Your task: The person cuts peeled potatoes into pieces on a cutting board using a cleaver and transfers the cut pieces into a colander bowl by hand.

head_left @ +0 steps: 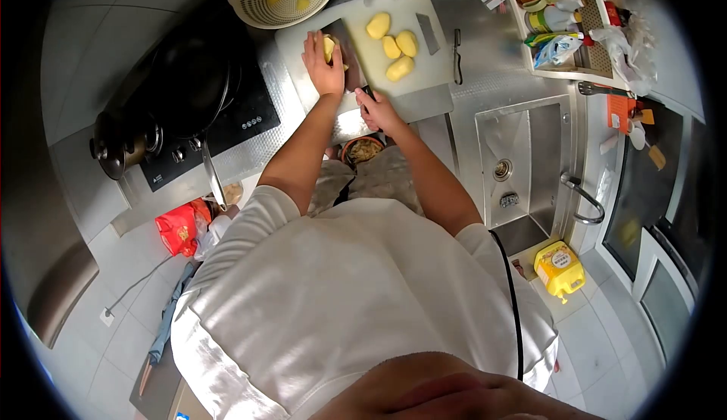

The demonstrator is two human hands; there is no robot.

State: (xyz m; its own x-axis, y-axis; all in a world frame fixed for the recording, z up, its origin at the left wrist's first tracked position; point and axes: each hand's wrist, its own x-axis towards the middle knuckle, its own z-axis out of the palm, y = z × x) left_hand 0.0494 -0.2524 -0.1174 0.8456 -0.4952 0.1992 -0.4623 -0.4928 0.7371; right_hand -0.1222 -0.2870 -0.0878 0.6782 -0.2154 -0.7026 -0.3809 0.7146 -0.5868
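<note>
Cut potato [329, 47], on the left part of the cutting board [415, 9], largely hidden under the left hand [324, 68], whose fingers curve over it and hold it down; knife [353, 55], broad blade just beside that potato, handle mostly concealed in the right hand [375, 109], closed firmly around it; colander [242, 0], cut off by the upper edge; wok [182, 79], its outline hard to part from the black cooktop [246, 109]; round container [362, 150] below the counter edge, partly covered by clothing, contents too small to identify; bottle labels in the rack [556, 74] unreadable; surface, a metal counter [485, 64], cooktop to the left, sink [503, 136] with curved faucet [587, 200] to the right; room, pale floor tiles [136, 299], a red bag [178, 229] low at left, a yellow jug [559, 267] low at right, glazed panels at far right; counted, 2 hands, 1 knife, 1 board, 4 peeled potatoes [400, 69] lying loose on the board's right half, 1 slim black tool [457, 56] just beyond the board's right edge, 1 colander, 1 wok, 1 sink, 1 jug; potato pieces [304, 3] in the colander several, overlapping, exact number unclear.
</note>
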